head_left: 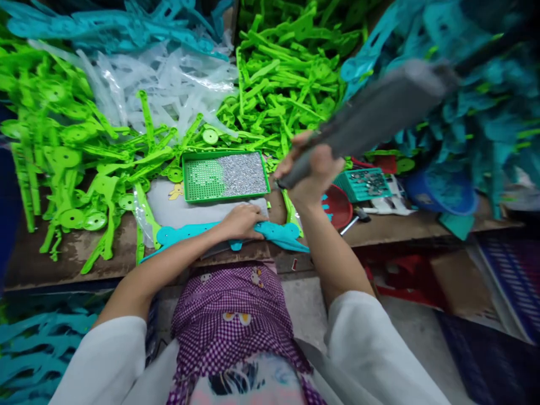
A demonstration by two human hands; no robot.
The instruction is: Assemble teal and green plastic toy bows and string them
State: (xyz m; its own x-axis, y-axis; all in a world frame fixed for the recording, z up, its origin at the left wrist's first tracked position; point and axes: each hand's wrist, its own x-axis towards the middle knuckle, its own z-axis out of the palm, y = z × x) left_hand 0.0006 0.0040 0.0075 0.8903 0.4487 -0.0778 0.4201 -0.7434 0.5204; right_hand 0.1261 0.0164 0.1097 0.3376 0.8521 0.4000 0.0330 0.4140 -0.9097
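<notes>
Pinning a turquoise piece (192,229) along the near edge of the surface (388,230), the left hand (240,221) lies across its middle, fingers drawn in and holding it; both ends extend past the hand. The right hand (314,180), raised, has its fingers wrapped around a gray tool (371,115), blurred in my view, whose front end stands apart from the piece and near the right end of a green tray (228,198).

State of the work: the piece is laid out and held, and the tool is in hand but not in contact with it. The work on this piece therefore appears partway along, although from where I stand I cannot tell whether any fastening is already in it. In the tray, small metal bits (244,173) cover the right part and the perforated floor shows at the left; a good supply seems left.

Surroundings: loose green pieces (63,157) lie heaped at the left and behind the tray, with clear pieces (160,84) between. More turquoise parts (464,129) rise at the right, beyond a red bowl (341,205) and a blue tub (442,205). Which heaps are finished and which are waiting cannot be told.
</notes>
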